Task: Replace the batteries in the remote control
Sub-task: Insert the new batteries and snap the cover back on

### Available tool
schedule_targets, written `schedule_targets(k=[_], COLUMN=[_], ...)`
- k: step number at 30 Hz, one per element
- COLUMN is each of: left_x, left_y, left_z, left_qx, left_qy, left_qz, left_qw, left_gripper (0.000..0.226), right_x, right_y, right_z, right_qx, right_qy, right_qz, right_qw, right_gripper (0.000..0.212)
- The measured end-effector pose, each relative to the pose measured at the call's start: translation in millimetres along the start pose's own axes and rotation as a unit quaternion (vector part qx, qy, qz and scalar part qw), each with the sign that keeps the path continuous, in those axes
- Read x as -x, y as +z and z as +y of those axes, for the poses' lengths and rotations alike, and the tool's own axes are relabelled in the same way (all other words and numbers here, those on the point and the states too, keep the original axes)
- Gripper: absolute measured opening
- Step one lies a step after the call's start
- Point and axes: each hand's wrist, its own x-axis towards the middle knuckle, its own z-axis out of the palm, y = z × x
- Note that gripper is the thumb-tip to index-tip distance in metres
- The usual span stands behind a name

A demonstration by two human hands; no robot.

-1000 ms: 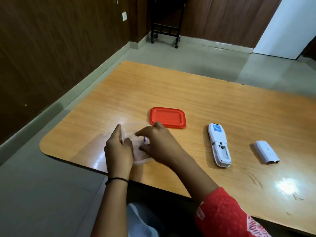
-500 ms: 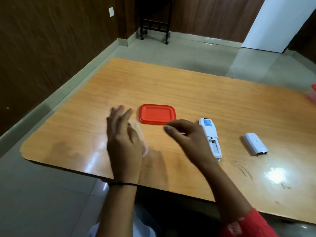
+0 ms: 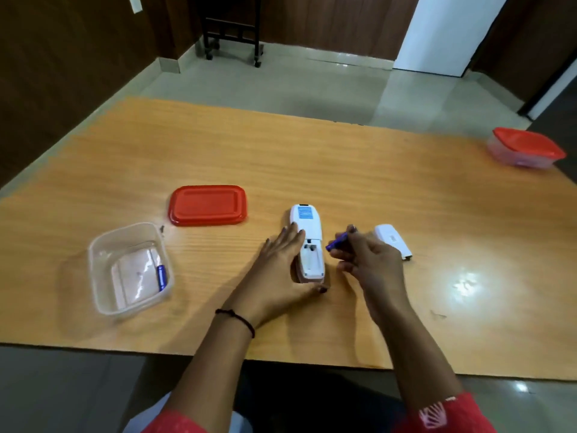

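Note:
The white remote control [image 3: 307,232] lies face down mid-table, its battery bay open and empty. My left hand [image 3: 281,267] grips its left side and near end. Just right of the bay, my right hand [image 3: 365,260] pinches a blue battery [image 3: 337,242], tilted toward the bay and not touching the remote. The white battery cover [image 3: 393,242] lies on the table behind my right hand. A second blue battery [image 3: 161,278] rests inside a clear plastic box [image 3: 103,260] at the left.
The box's red lid [image 3: 207,205] lies flat beyond the clear box. A second clear box with a red lid [image 3: 527,148] stands at the table's far right edge. Beyond the wooden table [image 3: 312,157] stands a black wheeled frame [image 3: 232,29].
My right hand carried a battery from the clear box over to the remote. My left hand left the box and took hold of the remote. The camera view turned right.

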Motion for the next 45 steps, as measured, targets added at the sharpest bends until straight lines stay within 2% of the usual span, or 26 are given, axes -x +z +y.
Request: schedule_targets(k=[4, 10, 13, 15, 19, 23, 26, 28, 29, 31, 33, 36, 39, 42, 43, 45], left_x=[-1, -2, -2, -2, -3, -4, -4, -4, -3, -1, 7, 27, 54, 78, 84, 95], left_y=[3, 6, 6, 6, 6, 4, 3, 4, 5, 5, -2, -31, -66, -93, -101, -113], left_z=[-5, -8, -10, -9, -7, -8, -7, -6, -5, -3, 1, 6, -6, -35, -45, -63], left_qx=[0.017, 0.036, 0.040, 0.044, 0.051, 0.050, 0.045, 0.048, 0.053, 0.064, 0.096, 0.147, 0.143, 0.090, 0.078, 0.081], left_qy=[0.001, 0.001, 0.008, 0.007, -0.001, -0.005, -0.001, -0.004, -0.007, -0.014, -0.020, 0.004, -0.014, -0.102, -0.150, -0.254], left_qz=[0.008, 0.010, 0.014, 0.016, 0.028, 0.015, 0.007, 0.008, 0.008, 0.005, 0.006, 0.085, 0.278, 0.457, 0.488, 0.491], left_qw=[1.000, 0.999, 0.999, 0.999, 0.998, 0.999, 0.999, 0.999, 0.999, 0.998, 0.995, 0.985, 0.950, 0.879, 0.856, 0.829], left_gripper=[0.089, 0.088, 0.086, 0.084, 0.077, 0.078, 0.080, 0.080, 0.081, 0.083, 0.080, 0.064, 0.049, 0.038, 0.037, 0.040], right_x=[-10, -6, -2, -3, -1, 16, 20, 20, 19, 15, 9, 10, 28, 53, 60, 70], right_y=[7, 16, 21, 23, 25, 28, 28, 25, 23, 15, 7, 3, 24, 67, 82, 110], right_z=[9, 12, 18, 23, 25, 22, 16, 17, 19, 23, 22, 12, 8, 8, 8, 6], right_qx=[0.159, 0.215, 0.294, 0.337, 0.464, 0.534, 0.559, 0.544, 0.513, 0.406, 0.290, 0.238, 0.242, 0.271, 0.283, 0.311], right_qy=[-0.117, -0.177, -0.275, -0.297, -0.333, -0.301, -0.250, -0.248, -0.249, -0.226, -0.205, -0.230, -0.257, -0.293, -0.307, -0.332], right_qz=[-0.011, -0.025, -0.048, -0.048, 0.022, 0.030, -0.008, -0.028, -0.032, -0.023, 0.012, 0.048, 0.010, -0.097, -0.143, -0.215], right_qw=[0.980, 0.960, 0.914, 0.892, 0.821, 0.790, 0.790, 0.802, 0.821, 0.885, 0.935, 0.942, 0.936, 0.912, 0.897, 0.864], right_gripper=[0.021, 0.011, 0.007, 0.013, 0.040, 0.051, 0.062, 0.066, 0.064, 0.054, 0.043, 0.027, 0.019, 0.019, 0.020, 0.025])
